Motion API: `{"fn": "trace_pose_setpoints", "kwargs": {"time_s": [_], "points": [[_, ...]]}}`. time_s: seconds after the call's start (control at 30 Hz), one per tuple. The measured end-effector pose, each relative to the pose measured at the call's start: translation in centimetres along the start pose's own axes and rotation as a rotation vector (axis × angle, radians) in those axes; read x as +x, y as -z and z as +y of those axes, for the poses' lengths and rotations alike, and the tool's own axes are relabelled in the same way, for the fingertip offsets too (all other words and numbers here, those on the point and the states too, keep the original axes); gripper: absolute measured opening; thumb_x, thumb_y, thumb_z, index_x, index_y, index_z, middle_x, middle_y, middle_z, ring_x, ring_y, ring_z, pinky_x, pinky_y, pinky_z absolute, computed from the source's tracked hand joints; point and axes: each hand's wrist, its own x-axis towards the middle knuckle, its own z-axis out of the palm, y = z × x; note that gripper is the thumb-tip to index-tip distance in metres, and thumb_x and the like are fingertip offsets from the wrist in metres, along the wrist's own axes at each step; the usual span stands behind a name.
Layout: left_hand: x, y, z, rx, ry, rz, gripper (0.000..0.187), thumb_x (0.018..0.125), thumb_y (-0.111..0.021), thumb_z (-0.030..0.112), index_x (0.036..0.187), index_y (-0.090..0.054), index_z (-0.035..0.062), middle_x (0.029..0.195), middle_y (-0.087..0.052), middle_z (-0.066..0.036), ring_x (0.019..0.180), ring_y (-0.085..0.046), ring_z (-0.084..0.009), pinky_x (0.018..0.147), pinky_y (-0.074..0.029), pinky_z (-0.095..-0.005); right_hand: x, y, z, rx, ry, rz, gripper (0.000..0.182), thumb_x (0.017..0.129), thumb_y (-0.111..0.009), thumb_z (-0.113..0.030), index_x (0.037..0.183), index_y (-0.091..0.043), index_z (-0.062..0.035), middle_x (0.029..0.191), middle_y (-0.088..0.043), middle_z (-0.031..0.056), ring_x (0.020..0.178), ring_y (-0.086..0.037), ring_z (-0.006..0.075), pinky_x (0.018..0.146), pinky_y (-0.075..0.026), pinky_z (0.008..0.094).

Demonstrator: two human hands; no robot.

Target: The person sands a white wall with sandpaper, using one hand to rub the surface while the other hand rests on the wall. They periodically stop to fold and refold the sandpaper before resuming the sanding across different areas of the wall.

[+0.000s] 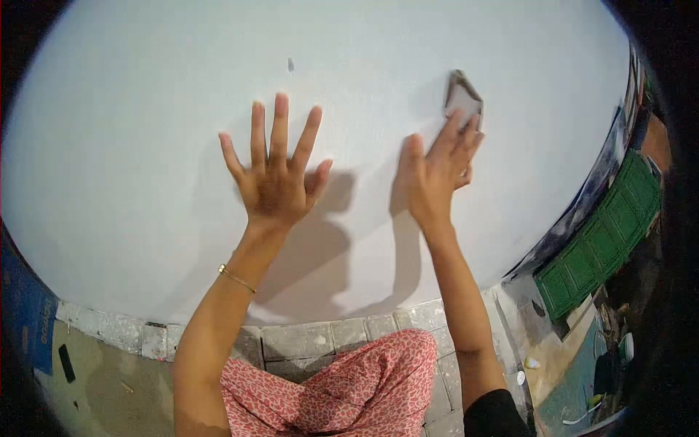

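Note:
A smooth white wall (160,73) fills most of the view. My left hand (275,178) lies with fingers spread towards it, apparently flat against the surface, and holds nothing. A thin bracelet (237,278) circles that wrist. Over to the right, my right hand (440,171) presses a folded greyish sheet (464,98) to the wall under its fingers. The sheet has darker brownish edges and may be sandpaper; its lower part is hidden by the fingers. A small grey mark (290,65) shows on the wall above my left fingertips.
A ledge of whitish bricks (298,342) runs along the wall's foot, before my patterned trousers (364,386). At right stands a green ribbed panel (604,233) near assorted clutter. On the left are a blue printed sheet (25,313) and a dark flat object (66,363) on the floor.

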Motion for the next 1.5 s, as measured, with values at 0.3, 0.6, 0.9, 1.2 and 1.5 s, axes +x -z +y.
{"fn": "trace_pose_setpoints", "kwargs": {"time_s": [0.3, 0.6, 0.9, 1.2, 1.5], "points": [[-14.1, -1.5, -1.8, 0.014, 0.112, -0.053, 0.056, 0.09, -0.034, 0.052, 0.138, -0.035, 0.0226, 0.145, -0.023, -0.017, 0.134, -0.019, -0.0365, 0.103, -0.006, -0.0643, 0.4, 0.5, 0.1, -0.146, 0.195, -0.06, 0.066, 0.089, -0.041, -0.048, 0.142, -0.024, -0.0121, 0.148, -0.006, 0.0205, 0.135, 0.004, 0.0433, 0.1, 0.0, 0.0615], [-22.6, -1.3, -2.7, -0.01, 0.019, -0.094, 0.059, 0.089, -0.038, 0.043, 0.14, -0.03, 0.0146, 0.143, -0.021, -0.023, 0.133, -0.018, -0.04, 0.099, -0.01, -0.0687, 0.8, -3.4, -9.2, -0.069, 0.696, -0.204, 0.059, 0.08, -0.056, -0.044, 0.131, -0.044, -0.0177, 0.148, -0.021, 0.0124, 0.137, -0.013, 0.0335, 0.106, -0.001, 0.058], [-21.1, -1.0, -1.8, -0.147, 0.398, -0.087, 0.082, 0.087, -0.044, 0.052, 0.143, -0.009, 0.0017, 0.146, -0.004, -0.028, 0.134, -0.004, -0.0459, 0.098, 0.0, -0.0705, 7.6, 0.6, -0.9, -0.269, 0.806, 0.045, 0.056, 0.083, -0.055, -0.033, 0.133, -0.041, -0.0125, 0.141, -0.032, 0.0122, 0.134, -0.024, 0.0313, 0.107, -0.012, 0.053], [-16.2, 2.2, -2.7, -0.234, 0.397, -0.264, 0.111, 0.067, -0.062, 0.066, 0.145, -0.004, 0.0135, 0.145, 0.008, -0.029, 0.132, 0.008, -0.0509, 0.094, 0.006, -0.0725, -0.6, -1.0, 2.1, -0.277, 1.227, -0.279, 0.046, 0.075, -0.061, -0.032, 0.121, -0.055, -0.0281, 0.134, -0.041, 0.0124, 0.13, -0.029, 0.0353, 0.106, -0.016, 0.0514], [-15.8, 3.1, -3.2, -0.29, 0.353, -0.394, 0.121, 0.06, -0.07, 0.063, 0.144, 0.004, 0.0164, 0.142, 0.017, -0.032, 0.129, 0.013, -0.0547, 0.089, 0.007, -0.0758, -2.3, -1.3, 4.7, -0.162, 1.05, -0.05, 0.051, 0.078, -0.051, -0.024, 0.126, -0.049, -0.0048, 0.137, -0.034, 0.0227, 0.13, -0.026, 0.0411, 0.106, -0.011, 0.0554]]}}
